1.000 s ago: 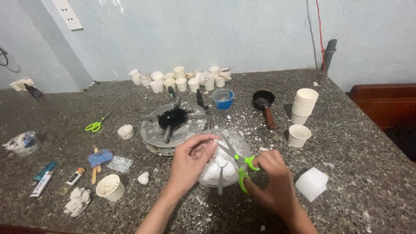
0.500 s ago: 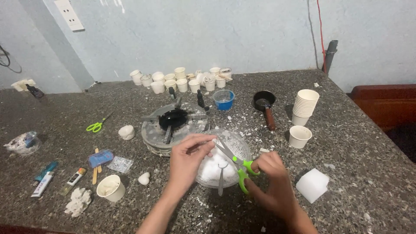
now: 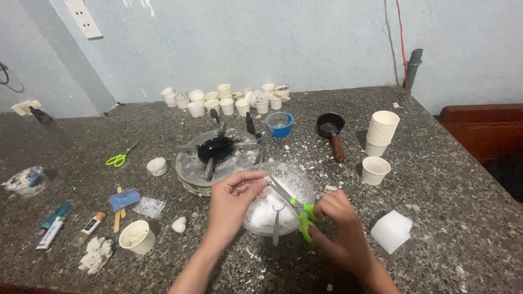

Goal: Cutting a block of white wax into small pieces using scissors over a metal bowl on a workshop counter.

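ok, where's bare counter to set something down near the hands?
Free: the counter right of the single cup and behind the white block; also far left, between the green scissors and the wall. Crowded: around the stove, the bowl and the cup cluster.

At the counter's (image 3: 436,179) left edge lie two small tubes: a white one with red print (image 3: 48,239) and a teal-blue one (image 3: 54,216) just beside it. A narrow black-and-white labelled stick (image 3: 91,222), perhaps a glue tube, lies near them. Further left sits a crumpled clear plastic bag (image 3: 23,180).
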